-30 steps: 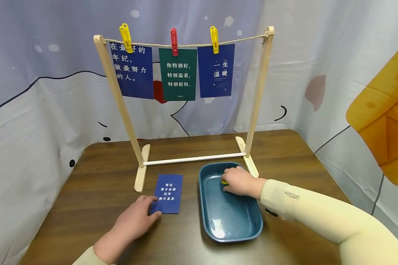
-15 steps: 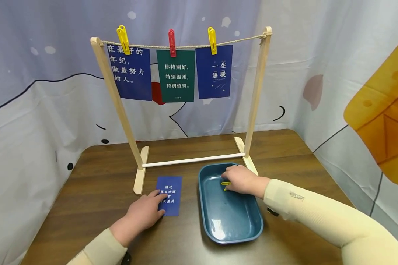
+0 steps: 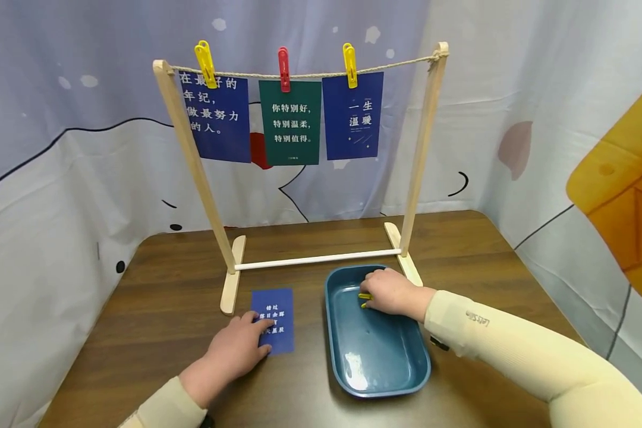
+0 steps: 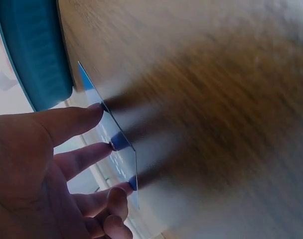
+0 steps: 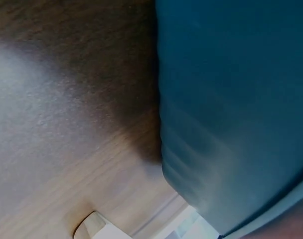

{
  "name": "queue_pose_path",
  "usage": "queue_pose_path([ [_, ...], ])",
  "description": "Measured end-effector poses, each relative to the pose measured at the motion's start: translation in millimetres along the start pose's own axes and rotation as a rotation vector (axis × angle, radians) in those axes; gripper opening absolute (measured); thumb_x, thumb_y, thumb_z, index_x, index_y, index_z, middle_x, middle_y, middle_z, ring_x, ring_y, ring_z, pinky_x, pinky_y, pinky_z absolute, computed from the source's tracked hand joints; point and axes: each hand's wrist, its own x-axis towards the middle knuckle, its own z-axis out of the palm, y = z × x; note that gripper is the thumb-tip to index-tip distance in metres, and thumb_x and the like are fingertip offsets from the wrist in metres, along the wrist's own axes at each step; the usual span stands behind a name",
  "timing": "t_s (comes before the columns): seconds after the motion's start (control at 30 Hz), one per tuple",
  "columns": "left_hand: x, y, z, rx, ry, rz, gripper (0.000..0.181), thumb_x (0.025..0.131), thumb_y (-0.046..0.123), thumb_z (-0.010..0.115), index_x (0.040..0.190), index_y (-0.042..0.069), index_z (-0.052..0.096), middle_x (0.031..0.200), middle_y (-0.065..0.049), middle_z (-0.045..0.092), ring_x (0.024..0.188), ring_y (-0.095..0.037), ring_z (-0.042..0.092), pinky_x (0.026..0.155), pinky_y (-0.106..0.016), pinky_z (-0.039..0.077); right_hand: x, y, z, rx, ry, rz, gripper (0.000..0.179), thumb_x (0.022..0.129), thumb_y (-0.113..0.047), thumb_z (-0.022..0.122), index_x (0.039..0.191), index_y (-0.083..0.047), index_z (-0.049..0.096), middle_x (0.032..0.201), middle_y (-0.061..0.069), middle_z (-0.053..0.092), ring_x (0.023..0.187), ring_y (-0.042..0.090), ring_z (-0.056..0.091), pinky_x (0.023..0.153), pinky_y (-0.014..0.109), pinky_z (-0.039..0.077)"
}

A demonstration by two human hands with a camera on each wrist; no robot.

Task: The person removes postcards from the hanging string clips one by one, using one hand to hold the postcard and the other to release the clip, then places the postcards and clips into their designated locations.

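Observation:
My left hand (image 3: 236, 348) rests its fingertips on a small blue card (image 3: 281, 309) with white lettering, which lies on the table. In the left wrist view, the thumb and two fingers touch the face of the card (image 4: 104, 119), and the other fingers bend away from it. Inside the blue-green tray (image 3: 348, 380), near its far right end, my right hand (image 3: 389, 290) pinches a yellow clothespin (image 3: 365, 296). Most of that clothespin is hidden by the fingers. The right wrist view shows the outer wall of the tray (image 5: 231, 109), with the fingers out of sight.
Behind the tray stands a wooden rack (image 3: 418, 160) with a string (image 3: 396, 64). Yellow and red clothespins hold a blue card (image 3: 222, 139), a green card (image 3: 293, 142) and another blue card (image 3: 353, 137) on it. A patterned curtain (image 3: 112, 172) hangs behind the table.
My left hand has slid right and farther onto the card. In the tray, the right hand has shifted little, and more of the yellow clothespin shows between its fingers.

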Motion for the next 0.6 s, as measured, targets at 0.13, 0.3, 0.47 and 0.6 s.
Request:
queue_pose_path([
  [0.13, 1.4, 0.3, 1.8, -0.005, -0.002, 0.009, 0.051, 0.084, 0.035, 0.078, 0.130, 0.018, 0.065, 0.132, -0.021, 0.056, 0.114, -0.040, 0.055, 0.081, -0.057, 0.051, 1.9, 0, 0, 0.015, 0.007, 0.004, 0.018, 0.084, -0.020, 0.078, 0.099, -0.011, 0.075, 0.089, 0.003, 0.067, 0.085, 0.022, 0.064, 0.078, 0.042, 0.050],
  [0.3, 6.0, 2.4, 0.2, -0.002, 0.000, 0.030, 0.051, 0.082, 0.035, 0.080, 0.128, 0.016, 0.066, 0.128, -0.018, 0.058, 0.111, -0.038, 0.056, 0.082, -0.055, 0.051, 1.4, 2, 1, 0.038, 0.011, 0.009, 0.020, 0.085, -0.022, 0.077, 0.102, -0.010, 0.074, 0.089, 0.002, 0.066, 0.083, 0.020, 0.062, 0.078, 0.042, 0.049],
  [0.47, 14.0, 6.7, -6.6, -0.010, -0.005, 0.037, 0.053, 0.082, 0.036, 0.080, 0.128, 0.014, 0.066, 0.127, -0.014, 0.059, 0.110, -0.035, 0.056, 0.083, -0.052, 0.051, 1.5, 3, -1, 0.062, 0.049, -0.017, 0.030, 0.087, -0.026, 0.077, 0.109, -0.007, 0.072, 0.092, 0.003, 0.065, 0.084, 0.019, 0.061, 0.080, 0.041, 0.050],
  [0.6, 27.6, 13.7, -19.4, -0.034, 0.035, 0.036, 0.050, 0.085, 0.037, 0.077, 0.128, 0.015, 0.065, 0.130, -0.012, 0.059, 0.115, -0.035, 0.057, 0.086, -0.051, 0.051, 0.9, 5, -15, 0.093, 0.127, -0.041, 0.033, 0.090, -0.028, 0.074, 0.114, -0.005, 0.070, 0.101, 0.005, 0.067, 0.094, 0.022, 0.064, 0.088, 0.042, 0.050],
])
